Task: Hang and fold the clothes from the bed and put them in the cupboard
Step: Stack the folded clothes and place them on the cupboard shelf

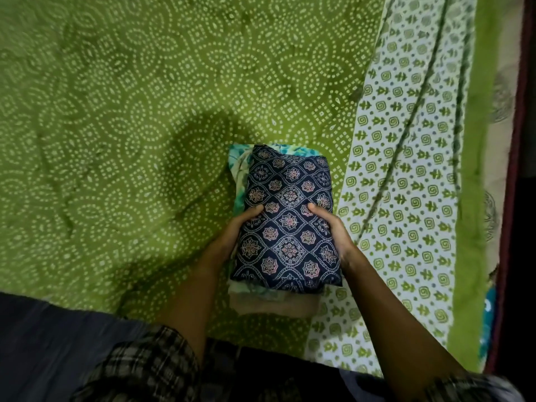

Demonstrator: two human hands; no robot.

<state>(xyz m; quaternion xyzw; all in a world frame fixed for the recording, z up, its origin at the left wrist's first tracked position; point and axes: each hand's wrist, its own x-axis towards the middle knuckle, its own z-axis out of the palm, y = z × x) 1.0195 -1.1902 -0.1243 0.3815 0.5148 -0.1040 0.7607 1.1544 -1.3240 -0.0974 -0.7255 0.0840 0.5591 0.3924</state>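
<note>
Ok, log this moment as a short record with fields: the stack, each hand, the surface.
stack: navy patterned garment on top, teal floral piece beneath, pale beige piece lowest
left hand: grips the stack's left side, thumb on top
right hand: grips the stack's right side, thumb on top
surface: green dotted bedsheet, white printed border to the right
stack resting or lifted: cannot tell
</note>
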